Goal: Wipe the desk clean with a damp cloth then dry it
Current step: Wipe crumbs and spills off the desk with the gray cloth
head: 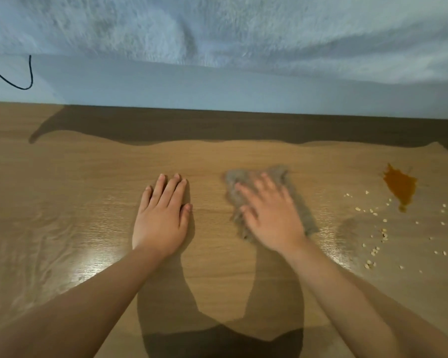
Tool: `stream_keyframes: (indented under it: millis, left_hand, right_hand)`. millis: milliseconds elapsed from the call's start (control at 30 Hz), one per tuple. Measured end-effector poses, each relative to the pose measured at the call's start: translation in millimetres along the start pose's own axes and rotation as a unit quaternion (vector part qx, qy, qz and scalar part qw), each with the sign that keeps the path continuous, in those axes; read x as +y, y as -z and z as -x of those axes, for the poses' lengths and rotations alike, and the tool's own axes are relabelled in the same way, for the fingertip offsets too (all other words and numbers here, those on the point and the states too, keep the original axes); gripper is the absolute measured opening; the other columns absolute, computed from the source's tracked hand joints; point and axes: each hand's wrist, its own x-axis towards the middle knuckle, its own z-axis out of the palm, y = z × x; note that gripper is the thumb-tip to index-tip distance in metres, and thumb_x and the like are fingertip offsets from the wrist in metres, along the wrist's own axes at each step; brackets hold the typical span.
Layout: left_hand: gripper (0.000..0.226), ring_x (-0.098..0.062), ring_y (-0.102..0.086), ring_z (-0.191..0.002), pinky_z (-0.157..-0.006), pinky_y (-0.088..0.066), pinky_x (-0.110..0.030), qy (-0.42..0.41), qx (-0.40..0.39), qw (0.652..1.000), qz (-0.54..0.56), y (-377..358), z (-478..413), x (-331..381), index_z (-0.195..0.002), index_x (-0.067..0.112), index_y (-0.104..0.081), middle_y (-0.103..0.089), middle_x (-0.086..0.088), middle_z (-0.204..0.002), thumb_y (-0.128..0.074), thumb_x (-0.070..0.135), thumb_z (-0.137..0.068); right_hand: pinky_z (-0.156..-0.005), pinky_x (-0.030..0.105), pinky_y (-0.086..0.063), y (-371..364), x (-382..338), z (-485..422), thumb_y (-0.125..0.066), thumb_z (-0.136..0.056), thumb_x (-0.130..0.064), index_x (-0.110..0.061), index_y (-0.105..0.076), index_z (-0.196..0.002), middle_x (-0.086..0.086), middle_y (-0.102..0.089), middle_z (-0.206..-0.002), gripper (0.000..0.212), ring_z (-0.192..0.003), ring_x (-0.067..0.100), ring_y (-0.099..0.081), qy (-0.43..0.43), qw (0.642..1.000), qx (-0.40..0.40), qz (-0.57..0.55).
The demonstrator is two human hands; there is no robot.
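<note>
A wooden desk (88, 177) fills the view. My right hand (270, 215) lies flat on a grey cloth (243, 177) at the desk's middle, fingers spread and blurred by motion; the cloth shows around the fingers and along the hand's right side. My left hand (163, 215) rests flat on the bare wood to the left of the cloth, fingers straight and together. An orange-brown spill (401, 187) sits at the far right, apart from the cloth. Several pale crumbs (383, 233) lie scattered below and around the spill. Wet streaks (62, 241) shine on the desk's left part.
A pale wall (217, 91) runs along the desk's far edge. Above it hangs a fluffy white fabric (217, 29). A black cable (23, 81) loops against the wall at the far left.
</note>
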Motion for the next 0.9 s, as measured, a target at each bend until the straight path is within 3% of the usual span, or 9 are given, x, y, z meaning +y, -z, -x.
stream_keyframes:
  millis: [100, 167, 233, 333, 500, 567, 667, 800, 900]
  left_hand:
    - [0.068, -0.018, -0.004, -0.144, -0.113, 0.003, -0.034, -0.002, -0.009, 1.000, -0.018, 0.9, 0.3, 1.5, -0.146, 0.016, -0.027, -0.020, 0.002, -0.155, -0.005, 0.044, -0.088]
    - [0.067, -0.017, -0.002, -0.143, -0.113, 0.003, -0.034, -0.002, -0.011, 1.000, -0.020, 1.2, 0.0, 0.5, -0.146, 0.016, -0.026, -0.019, 0.002, -0.155, -0.005, 0.043, -0.089]
    - [0.065, -0.017, -0.003, -0.143, -0.113, 0.003, -0.034, -0.004, -0.009, 1.000, -0.022, 1.2, -0.1, 0.7, -0.146, 0.015, -0.027, -0.021, 0.001, -0.154, -0.007, 0.042, -0.090]
    - [0.059, -0.021, -0.014, -0.141, -0.113, -0.003, -0.037, -0.009, -0.005, 1.000, -0.026, 1.1, 1.1, 0.9, -0.142, 0.011, -0.035, -0.030, -0.004, -0.151, -0.016, 0.037, -0.093]
    - [0.055, -0.028, -0.029, -0.137, -0.109, -0.011, -0.039, -0.019, 0.010, 0.999, -0.043, -1.2, -1.3, -2.6, -0.137, 0.008, -0.043, -0.040, -0.008, -0.145, -0.027, 0.035, -0.092]
    - [0.056, -0.028, -0.028, -0.137, -0.110, -0.011, -0.039, -0.015, 0.010, 0.999, -0.043, -1.8, -0.2, -0.6, -0.137, 0.008, -0.043, -0.039, -0.008, -0.146, -0.025, 0.035, -0.092]
    - [0.057, -0.025, -0.023, -0.140, -0.112, -0.008, -0.039, -0.003, 0.014, 0.999, -0.033, -2.6, 0.4, 3.4, -0.139, 0.009, -0.040, -0.035, -0.007, -0.148, -0.022, 0.036, -0.092]
    - [0.058, -0.026, -0.022, -0.140, -0.113, -0.009, -0.041, 0.002, 0.017, 0.999, -0.033, -3.8, 1.1, 5.6, -0.139, 0.008, -0.039, -0.034, -0.008, -0.149, -0.020, 0.036, -0.092]
    - [0.059, -0.027, -0.022, -0.140, -0.113, -0.010, -0.042, 0.000, 0.017, 0.999, -0.029, -4.0, 0.8, 6.3, -0.139, 0.007, -0.040, -0.034, -0.008, -0.149, -0.020, 0.035, -0.091]
  right_hand:
    - [-0.116, 0.046, -0.003, 7.6, 38.6, -21.4, -0.018, -0.097, -0.045, -0.032, -0.016, -0.148, 0.001, -0.010, -0.157, 0.052, -0.144, 0.022, -0.001, -0.233, 0.971, 0.042, -0.021]
    - [-0.115, 0.049, -0.001, 8.1, 18.7, -36.4, -0.021, -0.097, -0.042, -0.031, -0.012, -0.149, 0.004, -0.004, -0.157, 0.054, -0.144, 0.026, 0.002, -0.315, 0.948, 0.046, -0.027]
    - [-0.114, 0.049, 0.000, 5.1, -21.0, -57.7, -0.021, -0.097, -0.042, -0.031, -0.008, -0.149, 0.005, -0.003, -0.157, 0.055, -0.144, 0.028, 0.003, -0.273, 0.961, 0.038, -0.026]
    - [-0.113, 0.046, 0.004, 5.3, -70.4, -101.0, -0.017, -0.099, -0.045, -0.038, -0.008, -0.148, -0.002, -0.002, -0.157, 0.051, -0.144, 0.024, 0.006, -0.094, 0.994, 0.027, -0.044]
    - [-0.112, 0.043, -0.007, 12.7, -56.5, -150.6, -0.025, -0.097, -0.047, -0.043, -0.025, -0.143, -0.007, -0.015, -0.156, 0.046, -0.144, 0.017, -0.001, 0.026, 0.999, 0.002, -0.048]
    - [-0.111, 0.041, -0.011, 15.3, -26.6, -148.6, -0.026, -0.096, -0.049, -0.043, -0.028, -0.141, -0.005, -0.022, -0.154, 0.045, -0.143, 0.017, -0.008, -0.009, 0.999, 0.039, -0.037]
    - [-0.110, 0.043, -0.016, 22.2, 40.9, -120.5, -0.029, -0.095, -0.046, -0.039, -0.029, -0.142, 0.000, -0.026, -0.153, 0.048, -0.142, 0.021, -0.013, -0.155, 0.985, 0.070, -0.013]
    - [-0.114, 0.051, -0.007, 25.6, 72.9, -71.2, -0.020, -0.097, -0.046, -0.031, -0.018, -0.148, 0.006, -0.013, -0.156, 0.053, -0.143, 0.029, -0.004, -0.348, 0.934, 0.058, -0.055]
    - [-0.114, 0.051, -0.001, 10.4, 4.0, -50.7, -0.020, -0.095, -0.046, -0.033, -0.009, -0.149, 0.002, -0.002, -0.157, 0.056, -0.143, 0.028, 0.005, -0.243, 0.969, 0.033, -0.042]
